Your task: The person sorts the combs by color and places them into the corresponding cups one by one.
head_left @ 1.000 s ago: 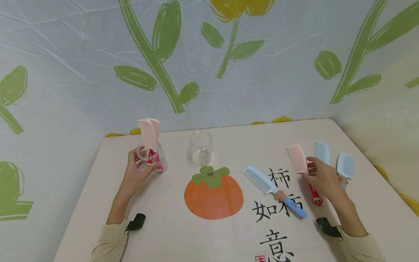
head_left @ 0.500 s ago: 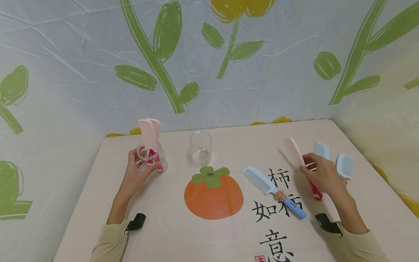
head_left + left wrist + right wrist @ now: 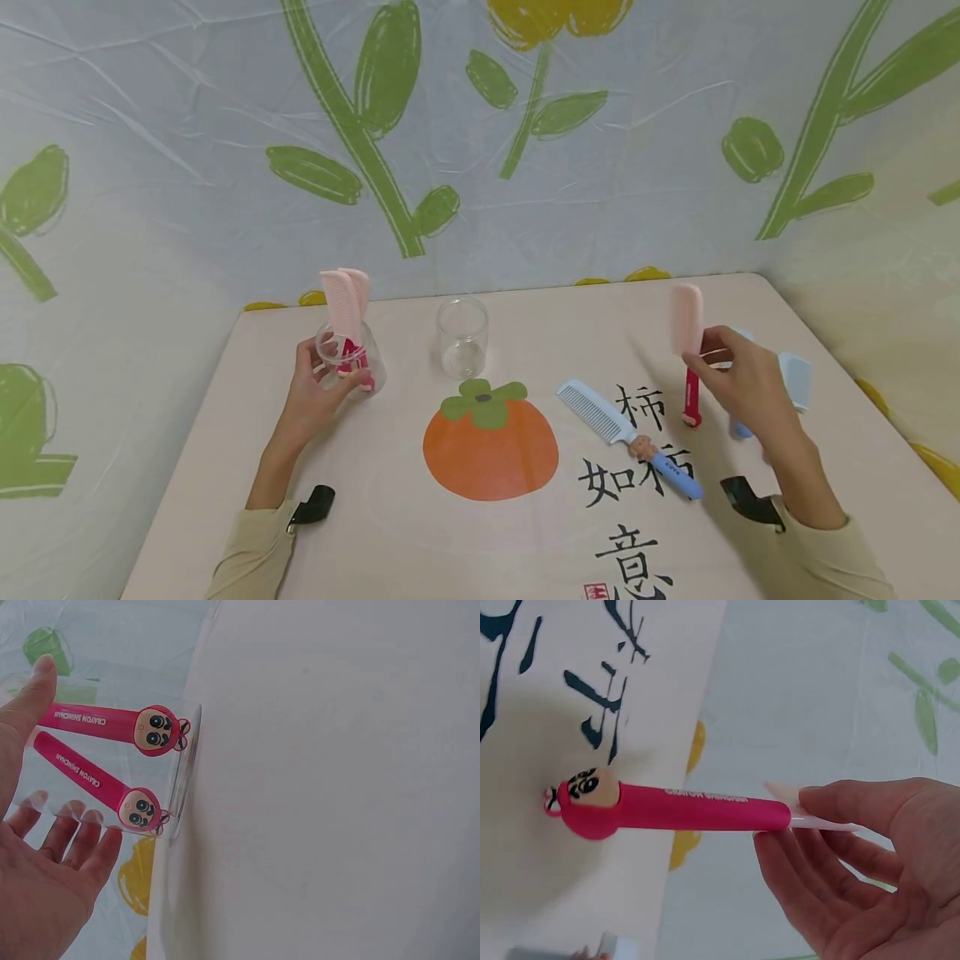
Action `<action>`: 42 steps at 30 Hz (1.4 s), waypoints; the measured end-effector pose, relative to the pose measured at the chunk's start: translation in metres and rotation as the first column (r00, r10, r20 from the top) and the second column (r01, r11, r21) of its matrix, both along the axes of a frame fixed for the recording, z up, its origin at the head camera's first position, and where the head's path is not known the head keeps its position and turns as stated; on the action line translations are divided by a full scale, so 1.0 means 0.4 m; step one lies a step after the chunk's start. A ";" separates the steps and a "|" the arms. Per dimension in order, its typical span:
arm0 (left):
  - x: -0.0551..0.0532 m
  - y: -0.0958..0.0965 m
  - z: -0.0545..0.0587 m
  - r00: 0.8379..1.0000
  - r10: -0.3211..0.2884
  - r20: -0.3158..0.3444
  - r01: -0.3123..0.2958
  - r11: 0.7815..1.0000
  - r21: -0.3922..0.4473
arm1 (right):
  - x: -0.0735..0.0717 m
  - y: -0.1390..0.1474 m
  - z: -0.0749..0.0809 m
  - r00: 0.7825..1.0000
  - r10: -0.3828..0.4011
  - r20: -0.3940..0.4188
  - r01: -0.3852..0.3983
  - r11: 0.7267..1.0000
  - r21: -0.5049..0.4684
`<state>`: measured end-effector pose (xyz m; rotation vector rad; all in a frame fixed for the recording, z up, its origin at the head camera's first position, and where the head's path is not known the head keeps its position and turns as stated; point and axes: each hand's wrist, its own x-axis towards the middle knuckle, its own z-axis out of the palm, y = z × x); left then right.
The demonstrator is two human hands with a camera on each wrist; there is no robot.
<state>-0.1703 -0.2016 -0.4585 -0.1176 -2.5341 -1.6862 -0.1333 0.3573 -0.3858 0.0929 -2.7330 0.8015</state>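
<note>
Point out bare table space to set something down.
Free: the orange print, between the left hand and angled blue comb; the back strip, between the clear cup and held pink comb. Crowded: beside the right hand, where other blue items lie.

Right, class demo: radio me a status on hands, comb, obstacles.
Left hand grips clear jar, two magenta handles inside. Right hand pinches pink comb, handle down. Second clear jar stands between hands; possibly in the way.

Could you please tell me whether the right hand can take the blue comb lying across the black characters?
Probably not yet: the right hand holds a pink comb, though nothing covers the blue comb.
</note>
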 end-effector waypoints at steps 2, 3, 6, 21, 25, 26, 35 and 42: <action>-0.001 -0.001 -0.001 1.000 0.001 0.001 -0.001 1.000 0.002 | -0.002 -0.006 0.006 1.000 -0.005 -0.020 0.005 1.000 -0.009; -0.001 -0.001 -0.001 1.000 0.001 0.001 -0.001 1.000 0.003 | -0.004 -0.009 0.009 0.999 -0.004 -0.035 0.004 1.000 -0.012; -0.002 -0.001 -0.002 1.000 0.004 0.002 -0.004 1.000 0.001 | -0.006 -0.019 0.015 0.998 -0.003 -0.062 0.002 1.000 -0.022; -0.001 0.001 -0.001 1.000 0.008 0.018 -0.008 1.000 -0.002 | -0.019 -0.083 0.057 0.994 0.019 -0.109 -0.030 0.994 -0.102; -0.001 0.000 -0.001 1.000 0.007 0.014 -0.007 1.000 0.002 | -0.021 -0.102 0.071 0.987 0.036 -0.154 -0.054 0.992 -0.113; -0.001 0.000 -0.001 1.000 0.007 0.014 -0.007 1.000 0.004 | -0.021 -0.107 0.076 0.985 0.041 -0.165 -0.061 0.991 -0.115; -0.002 0.001 -0.003 1.000 0.015 0.010 -0.015 1.000 -0.008 | -0.021 -0.147 0.106 0.974 0.054 -0.221 -0.088 0.985 -0.145; 0.000 0.002 -0.004 1.000 0.013 0.002 -0.013 1.000 -0.006 | -0.017 -0.184 0.125 0.969 0.064 -0.240 -0.110 0.977 -0.184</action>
